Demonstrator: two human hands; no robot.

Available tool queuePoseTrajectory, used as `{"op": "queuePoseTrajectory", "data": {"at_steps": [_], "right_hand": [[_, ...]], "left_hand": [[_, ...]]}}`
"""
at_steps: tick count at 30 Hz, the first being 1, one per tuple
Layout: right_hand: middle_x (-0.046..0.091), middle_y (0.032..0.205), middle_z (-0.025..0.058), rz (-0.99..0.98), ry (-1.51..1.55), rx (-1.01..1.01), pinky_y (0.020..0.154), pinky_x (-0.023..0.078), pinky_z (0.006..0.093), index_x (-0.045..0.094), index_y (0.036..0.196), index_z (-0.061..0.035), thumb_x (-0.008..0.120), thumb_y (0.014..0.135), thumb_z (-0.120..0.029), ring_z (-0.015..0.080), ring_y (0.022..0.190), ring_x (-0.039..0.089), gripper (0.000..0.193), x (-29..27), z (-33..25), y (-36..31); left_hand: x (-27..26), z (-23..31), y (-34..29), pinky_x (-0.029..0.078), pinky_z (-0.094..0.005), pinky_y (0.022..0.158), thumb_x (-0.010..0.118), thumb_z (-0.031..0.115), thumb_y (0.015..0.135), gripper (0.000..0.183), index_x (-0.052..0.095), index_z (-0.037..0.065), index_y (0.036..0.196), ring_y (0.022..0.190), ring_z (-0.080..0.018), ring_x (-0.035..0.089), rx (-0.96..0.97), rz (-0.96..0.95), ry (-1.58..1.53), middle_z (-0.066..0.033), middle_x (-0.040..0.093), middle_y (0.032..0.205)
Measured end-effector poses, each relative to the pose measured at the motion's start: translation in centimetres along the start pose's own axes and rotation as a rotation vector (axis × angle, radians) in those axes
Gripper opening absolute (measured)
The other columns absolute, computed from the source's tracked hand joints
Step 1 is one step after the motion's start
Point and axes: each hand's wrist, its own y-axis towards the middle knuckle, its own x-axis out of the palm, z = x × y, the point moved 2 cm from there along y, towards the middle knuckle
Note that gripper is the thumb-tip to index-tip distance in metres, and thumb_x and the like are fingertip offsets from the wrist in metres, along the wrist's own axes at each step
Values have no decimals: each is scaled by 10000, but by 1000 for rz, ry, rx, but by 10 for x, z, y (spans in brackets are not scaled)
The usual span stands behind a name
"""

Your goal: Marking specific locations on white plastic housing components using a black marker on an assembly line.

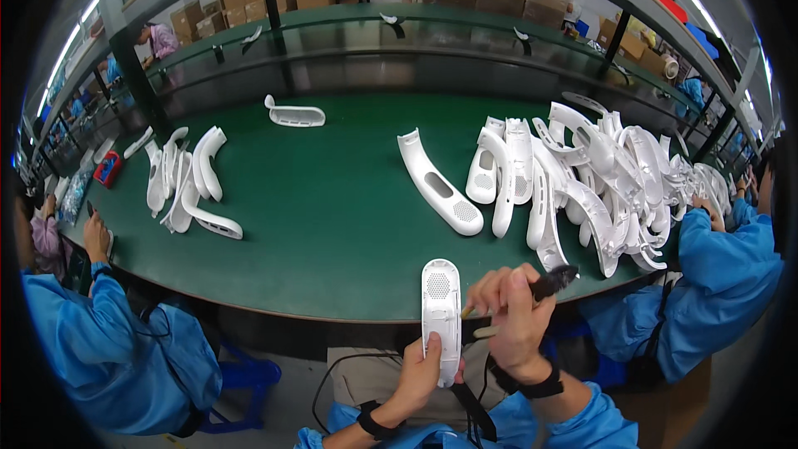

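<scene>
Holding, left hand [420,370]: closed on a white perforated shell [440,312] at the green surface's [324,191] near edge.
Holding, right hand [517,312]: curled around a blurred black-ended tool [555,281] beside the shell.
Surface, right: heap of curved white shells [611,166].
Surface, left: smaller cluster [208,168].

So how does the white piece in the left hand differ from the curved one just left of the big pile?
The held piece is in the left hand; the curved piece lies on the green table. The held piece's dotted patch sits at its far end; the curved piece's at its near end. Both are white and long.
</scene>
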Motion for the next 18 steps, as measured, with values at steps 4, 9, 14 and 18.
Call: {"op": "queuePoseTrajectory", "data": {"at_steps": [4, 9, 14, 18], "right_hand": [[385, 557, 69, 80, -70, -35, 546, 448, 341, 322, 656, -53, 395, 950, -157, 161, 525, 409, 321, 10, 30, -15], [405, 567, 67, 26, -143, -64, 549, 429, 329, 349, 667, -39, 411, 948, -165, 155, 534, 406, 314, 11, 47, -14], [416, 578, 64, -23, -260, -79, 550, 413, 319, 373, 678, -27, 421, 951, -178, 151, 543, 409, 316, 12, 53, -15], [417, 582, 62, -15, -231, -53, 552, 416, 320, 373, 675, -25, 425, 954, -188, 150, 548, 413, 327, 14, 54, -16]], "left_hand": [[1, -6, 5, 451, -268, 427, 327, 323, 1000, 418, 537, -17, 880, 459, -148, 559, 173, 125, 134, -78, 583, 610], [3, -3, 5, 430, -261, 409, 346, 327, 997, 428, 530, 0, 790, 443, -135, 549, 232, 181, 191, -66, 571, 583], [1, -8, 5, 404, -253, 408, 354, 311, 998, 423, 527, -4, 775, 446, -120, 546, 167, 139, 103, -42, 554, 558], [-1, -9, 5, 401, -253, 410, 352, 304, 999, 416, 534, -8, 793, 447, -119, 547, 221, 131, 172, -42, 548, 554]]}}
